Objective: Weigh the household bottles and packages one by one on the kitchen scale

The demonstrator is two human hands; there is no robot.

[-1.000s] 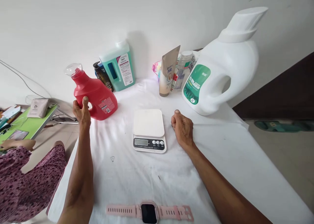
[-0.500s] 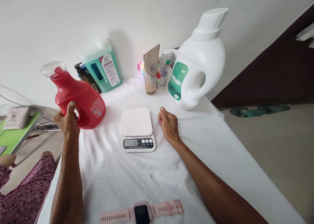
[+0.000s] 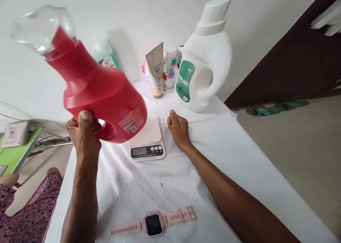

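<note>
My left hand is wrapped round the handle of a red detergent jug with a clear plastic cap. The jug is tilted, its cap leaning up to the left, and its base hangs over the pan of a white digital kitchen scale, hiding part of it. On the scale's front are a small display, which looks blank, and several buttons. To the right of the scale my right hand rests on the white cloth in a loose fist, thumb on top, with nothing seen in it.
A white jug with a green label stands at the back right, beside a beige tube and a small clear bottle. The green bottle is partly hidden behind the red jug. A pink smartwatch lies in front.
My left hand has lifted the red jug off the cloth and brought it right, over the scale, nearer to the camera. My right hand keeps its place and the view has shifted slightly.
</note>
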